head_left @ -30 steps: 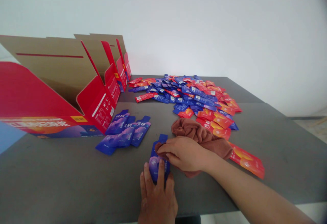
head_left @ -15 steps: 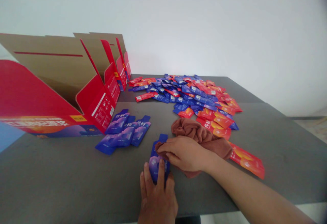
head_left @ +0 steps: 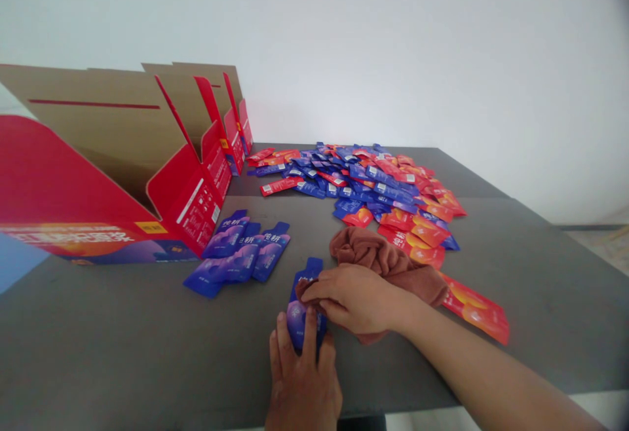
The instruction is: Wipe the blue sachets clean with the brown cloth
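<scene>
Blue pouch lay flat at lower ctr of frame, neck end pointing up-frame. L hand, bottom ctr, was open w/ fingers spread, fingertips on pouch's lower part & edge, not wrapped round it. R hand, just R of ctr, was closed on a brown cloth, pinching a bunched bit of it against pouch's upper half; rest of cloth lay crumpled behind & under R hand.

Vs 0.5 s earlier: R hand's fingers & the pinched bit had shifted slightly to frame L, so a bit more white lettering showed nr pouch's top. L hand & pouch looked the same as before.

Everything else unchanged too: a few blue pouches overlapping at ctr-left, next to open red boxes lined up along L side; big mixed pile of red & blue pouches, upper ctr to R; 1 red pouch at lower R, its upper end partly under cloth. All sat on a dark grey table, w/ a pale wall across top of frame.
</scene>
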The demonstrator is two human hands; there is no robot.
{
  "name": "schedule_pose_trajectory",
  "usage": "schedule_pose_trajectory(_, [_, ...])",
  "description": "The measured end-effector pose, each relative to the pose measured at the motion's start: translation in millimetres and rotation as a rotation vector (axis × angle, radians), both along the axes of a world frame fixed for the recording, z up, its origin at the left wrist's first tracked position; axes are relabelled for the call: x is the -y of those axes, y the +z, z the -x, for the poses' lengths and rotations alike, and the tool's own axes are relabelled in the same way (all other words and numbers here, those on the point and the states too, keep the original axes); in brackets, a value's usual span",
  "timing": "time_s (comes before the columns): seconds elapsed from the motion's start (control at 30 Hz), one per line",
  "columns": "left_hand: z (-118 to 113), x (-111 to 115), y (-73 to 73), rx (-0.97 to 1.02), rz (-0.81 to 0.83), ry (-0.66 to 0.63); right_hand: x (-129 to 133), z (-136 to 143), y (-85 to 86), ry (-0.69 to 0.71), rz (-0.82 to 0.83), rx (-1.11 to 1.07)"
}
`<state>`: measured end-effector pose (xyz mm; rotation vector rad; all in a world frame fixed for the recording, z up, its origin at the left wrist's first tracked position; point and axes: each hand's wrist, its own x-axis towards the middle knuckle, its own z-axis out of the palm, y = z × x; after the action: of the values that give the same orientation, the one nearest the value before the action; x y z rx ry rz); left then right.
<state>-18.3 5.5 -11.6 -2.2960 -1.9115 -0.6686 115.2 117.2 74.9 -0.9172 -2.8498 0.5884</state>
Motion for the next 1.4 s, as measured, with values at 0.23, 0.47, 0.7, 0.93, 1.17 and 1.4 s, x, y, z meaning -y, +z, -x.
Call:
schedule_pose_trajectory(0.23, [-0.7, 0.2, 1.1, -0.005, 0.011, 0.013, -0.6, 0.2, -2.6, -0.043, -0.024, 0.01])
schedule_pose_trajectory(0.47, [-0.4, 0.0, -0.9, -0.006, 0.025, 0.019, -2.4, 0.2, -5.6, -0.138, -0.043, 0.024])
schedule_pose_trajectory(0.7, [0.9, 0.5, -5.1, -0.025, -0.009, 0.004, -0.8, -0.1, 0.5, -0.002, 0.007, 0.01])
schedule_pose_trajectory(0.93, [0.8, 0.5, -6.2, -0.075, -0.04, -0.003, 0.0, -0.5, 2.7, 0.009, 0.04, -0.003])
schedule_pose_trajectory(1.17, [0.1, 0.2, -0.6, -0.025, 0.018, 0.006, -1.7, -0.1, -2.7, -0.095, -0.029, 0.016])
schedule_pose_trajectory(1.4, [-1.0, 0.1, -0.4, -0.027, -0.003, 0.018, -2.2, 0.6, -1.7, -0.108, -0.031, 0.039])
